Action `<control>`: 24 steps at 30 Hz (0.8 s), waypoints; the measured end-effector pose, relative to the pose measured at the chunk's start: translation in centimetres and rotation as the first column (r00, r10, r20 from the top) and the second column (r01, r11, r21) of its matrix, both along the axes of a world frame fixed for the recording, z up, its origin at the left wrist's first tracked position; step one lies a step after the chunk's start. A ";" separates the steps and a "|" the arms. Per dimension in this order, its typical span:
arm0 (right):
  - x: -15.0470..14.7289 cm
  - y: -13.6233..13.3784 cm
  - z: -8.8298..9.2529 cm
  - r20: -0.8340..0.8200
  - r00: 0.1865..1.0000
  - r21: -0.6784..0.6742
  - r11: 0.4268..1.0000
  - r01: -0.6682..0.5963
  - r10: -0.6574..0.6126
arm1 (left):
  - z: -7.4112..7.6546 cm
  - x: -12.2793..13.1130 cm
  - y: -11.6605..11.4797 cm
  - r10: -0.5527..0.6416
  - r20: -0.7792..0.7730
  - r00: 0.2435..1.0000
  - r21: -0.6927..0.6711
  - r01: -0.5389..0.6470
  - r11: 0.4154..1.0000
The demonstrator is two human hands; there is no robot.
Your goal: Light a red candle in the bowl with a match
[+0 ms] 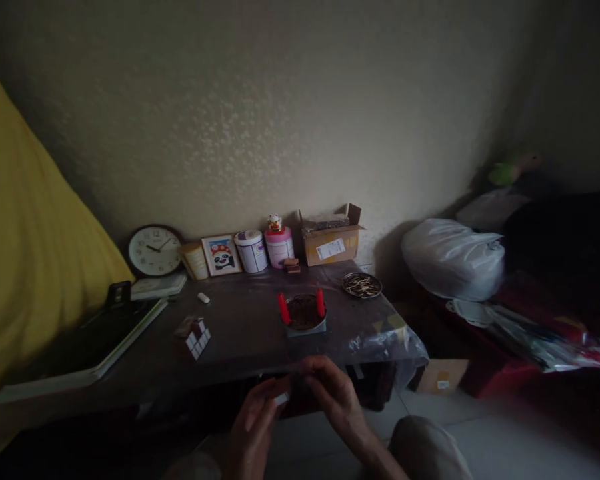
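Observation:
My left hand [255,417] is closed around a small matchbox [282,393], brown with a pale side, just off the table's front edge. To its right, my right hand [333,397] is pinched, its fingertips near the box; anything between them is too dark and small to make out. Beyond both hands stands a round dark pan [304,312] on a pale base, with a red candle [283,309] at its left rim and another red candle [321,303] at its right. A stack of small boxes [197,339] lies on the table to the left.
The dark table [250,333] has a plastic cover. A plate of matchsticks [362,285] sits at the right. Along the wall are a clock [155,250], a picture frame [221,255], tubs [251,251] and a cardboard box [331,240]. A yellow curtain [40,247] hangs left.

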State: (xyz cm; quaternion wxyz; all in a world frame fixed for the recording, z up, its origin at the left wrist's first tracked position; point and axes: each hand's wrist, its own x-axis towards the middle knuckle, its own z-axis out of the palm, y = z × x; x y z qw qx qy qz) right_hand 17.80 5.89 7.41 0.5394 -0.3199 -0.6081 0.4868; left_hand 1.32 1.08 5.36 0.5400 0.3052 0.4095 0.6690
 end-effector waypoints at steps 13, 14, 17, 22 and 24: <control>0.5 1.6 -0.2 -0.465 0.868 -0.462 0.884 -0.070 -0.174 | 1.3 1.2 0.2 0.005 0.080 0.997 -0.084 0.001 0.996; 0.5 1.6 -0.1 -0.468 0.864 -0.474 0.878 -0.070 -0.184 | 1.6 1.4 0.2 0.007 0.080 0.997 -0.083 0.000 0.997; 0.5 1.3 0.2 -0.428 0.888 -0.475 0.878 -0.062 -0.169 | 2.1 1.8 0.0 0.000 0.078 0.997 -0.068 0.005 0.998; 0.3 0.5 0.6 -0.159 0.982 -0.194 0.979 0.068 -0.100 | 1.7 1.9 0.1 -0.063 0.023 0.998 0.022 0.063 0.998; 0.1 0.2 0.3 -0.060 0.993 0.028 0.994 0.107 -0.105 | 1.2 1.8 0.1 -0.063 0.002 0.998 0.040 0.063 0.997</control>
